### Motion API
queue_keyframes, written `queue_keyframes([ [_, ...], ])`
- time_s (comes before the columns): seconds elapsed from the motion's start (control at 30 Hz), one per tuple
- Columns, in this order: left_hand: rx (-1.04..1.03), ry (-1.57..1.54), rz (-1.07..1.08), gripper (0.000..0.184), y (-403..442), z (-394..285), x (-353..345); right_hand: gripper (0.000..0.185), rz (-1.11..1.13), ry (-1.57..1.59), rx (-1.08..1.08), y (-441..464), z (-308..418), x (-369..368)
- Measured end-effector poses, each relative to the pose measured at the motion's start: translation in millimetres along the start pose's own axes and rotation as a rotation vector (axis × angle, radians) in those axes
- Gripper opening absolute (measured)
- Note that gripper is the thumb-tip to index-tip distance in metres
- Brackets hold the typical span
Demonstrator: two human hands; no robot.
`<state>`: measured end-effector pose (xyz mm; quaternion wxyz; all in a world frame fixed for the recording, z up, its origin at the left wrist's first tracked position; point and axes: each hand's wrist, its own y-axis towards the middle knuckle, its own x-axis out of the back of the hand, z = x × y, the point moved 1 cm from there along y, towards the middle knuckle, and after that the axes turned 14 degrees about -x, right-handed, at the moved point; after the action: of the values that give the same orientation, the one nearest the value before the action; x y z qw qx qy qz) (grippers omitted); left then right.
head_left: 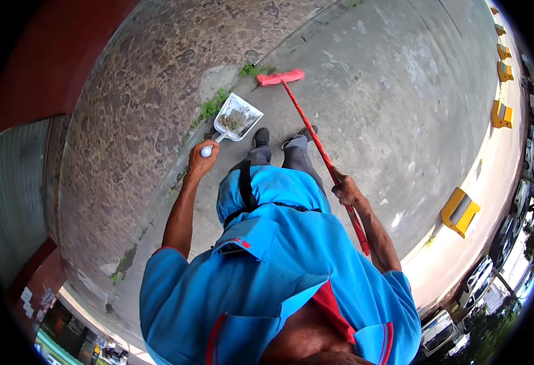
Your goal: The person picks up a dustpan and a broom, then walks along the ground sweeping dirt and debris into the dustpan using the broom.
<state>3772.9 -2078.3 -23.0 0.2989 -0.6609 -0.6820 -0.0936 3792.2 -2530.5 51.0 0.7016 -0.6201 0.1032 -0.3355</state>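
Observation:
My left hand (202, 158) is wrapped round the handle of a white dustpan (250, 114), held out in front of my feet. Brown and grey debris (233, 120) lies in its pan. My right hand (346, 188) grips the red pole of a broom (315, 141), which slants up and to the left. At its far end the red broom head (280, 78) is at the grey pavement, beyond the dustpan and to its right. Dustpan and broom head are apart.
Green weeds (214, 104) grow along the seam between the patterned paving (139, 91) and grey concrete (388, 121). Yellow and black blocks (460, 212) line the right edge, with parked cars beyond. A red wall (41, 61) and a shutter (17, 194) stand left.

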Motion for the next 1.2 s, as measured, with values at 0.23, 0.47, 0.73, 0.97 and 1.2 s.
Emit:
queue_keyframes([
  [0.23,0.018,0.019,0.022,0.017,6.8,-1.6,-4.3,0.076,-0.097,-0.14,0.55,21.1,-47.4,-41.2],
  [0.47,-0.058,-0.007,-0.012,0.017,9.0,-3.8,-10.9,0.08,0.253,0.073,0.014,-57.6,-2.3,-14.5],
  [0.73,-0.009,-0.052,0.011,0.014,36.2,-27.7,-20.7,0.073,0.01,0.276,0.17,-38.6,-42.9,-42.5],
  [0.97,-0.046,-0.138,0.038,0.016,91.6,-15.4,-69.0,0.071,-0.184,0.338,0.1,-40.9,-33.6,-37.2],
  [1.2,0.004,-0.124,0.017,0.02,137.9,-61.6,-104.8,0.069,-0.209,0.456,-0.085,-31.5,-25.7,10.2],
])
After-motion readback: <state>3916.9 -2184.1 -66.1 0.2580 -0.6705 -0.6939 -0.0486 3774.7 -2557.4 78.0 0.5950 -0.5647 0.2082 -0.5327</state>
